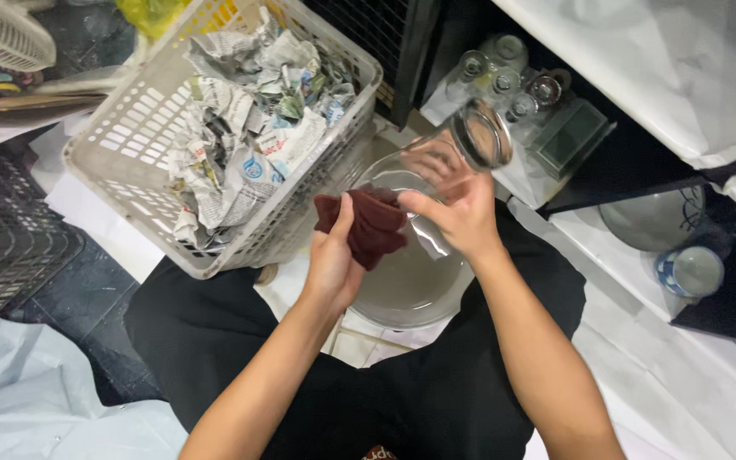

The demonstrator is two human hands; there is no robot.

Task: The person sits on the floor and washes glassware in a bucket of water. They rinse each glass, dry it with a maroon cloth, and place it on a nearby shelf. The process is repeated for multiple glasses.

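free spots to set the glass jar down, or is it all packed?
Bare white sheet to the right of the right hand, between the black lap and the blue-and-white cup. Dark floor strip left of the lap, below the white basket. Crowded: basket full of crumpled newspaper, glassware cluster behind the glass jar, basin under both hands.

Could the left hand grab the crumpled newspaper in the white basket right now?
Probably not yet: the left hand is full, gripping a dark red cloth. The basket of newspaper sits open close beside it, nothing between them.
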